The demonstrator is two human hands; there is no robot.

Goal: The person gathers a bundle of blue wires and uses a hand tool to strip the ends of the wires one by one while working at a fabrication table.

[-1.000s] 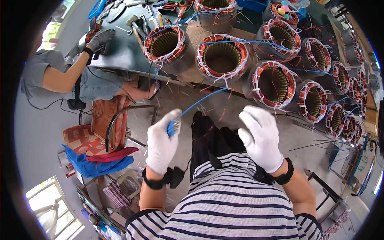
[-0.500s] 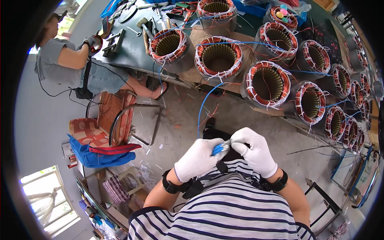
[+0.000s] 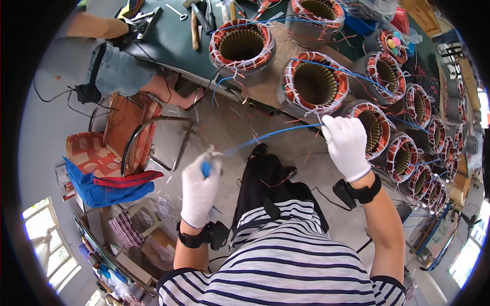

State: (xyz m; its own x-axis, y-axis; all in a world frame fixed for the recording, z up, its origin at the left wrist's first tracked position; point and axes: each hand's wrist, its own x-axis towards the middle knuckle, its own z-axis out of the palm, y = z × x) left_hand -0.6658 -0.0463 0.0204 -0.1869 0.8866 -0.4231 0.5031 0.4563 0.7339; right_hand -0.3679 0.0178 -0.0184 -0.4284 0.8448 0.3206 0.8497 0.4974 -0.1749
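Note:
My left hand (image 3: 198, 191), in a white glove, is closed around a small blue-handled tool (image 3: 206, 168) with a metal head. Motion blur hides the tool's exact kind. At the near rim of a motor stator (image 3: 315, 84), my gloved right hand (image 3: 346, 145) pinches a blue wire (image 3: 275, 133). The wire stretches leftward in a shallow arc toward the tool; its left end is smeared. Orange copper windings tied with white lacing ring the stator's open top.
More wound stators (image 3: 241, 46) crowd the green-topped bench (image 3: 168, 43), with hammers (image 3: 195, 30) at its far left. A person in denim shorts (image 3: 122, 66) works there. A cushioned chair (image 3: 127, 127) with a blue cloth (image 3: 109, 188) stands at left.
My hands have parted: the left went left with the tool, the right moved up and right to the stator, holding the blue wire. The view has shifted, too.

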